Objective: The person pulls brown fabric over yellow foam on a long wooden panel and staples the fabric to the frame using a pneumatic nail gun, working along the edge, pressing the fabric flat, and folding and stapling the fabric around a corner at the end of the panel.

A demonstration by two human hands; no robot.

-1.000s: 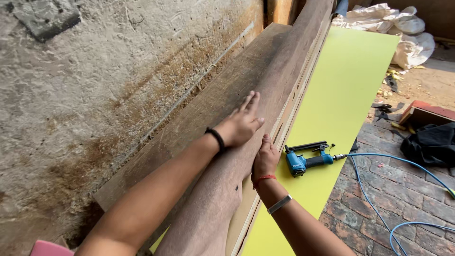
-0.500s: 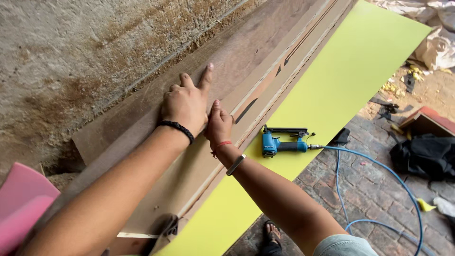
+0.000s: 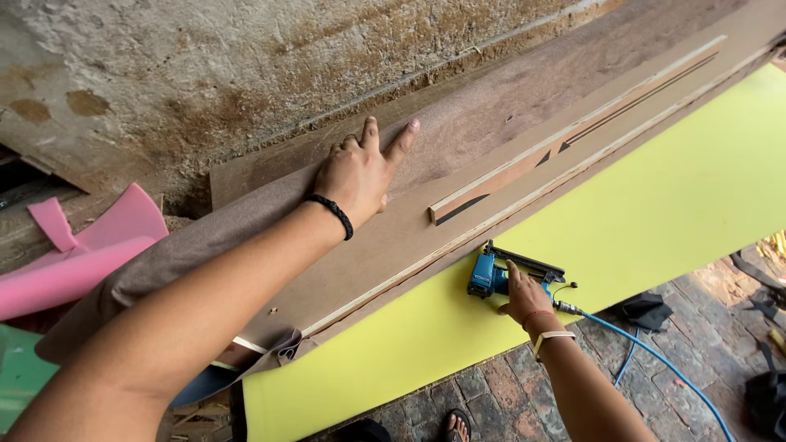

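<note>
The blue nail gun [image 3: 494,277] lies on the yellow-green sheet [image 3: 655,221], just near of the brown panel's [image 3: 393,237] edge. The right hand [image 3: 524,301] grasps its body; half a second ago it was up on the panel beside the left hand [image 3: 360,173], which still presses flat, fingers spread. A wooden strip [image 3: 573,135] crosses the panel. Beyond stands a rough plaster wall [image 3: 205,74]; below, brick floor [image 3: 508,393]; at left, pink foam [image 3: 74,262].

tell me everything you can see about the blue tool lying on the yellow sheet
The blue nail gun is a small air tool with a blue body and a long black magazine. It lies on its side on the yellow-green sheet, just below the board's edge. A blue hose runs from its rear toward the brick floor. The right hand rests on its handle, fingers over it; the grip looks loose.
</note>
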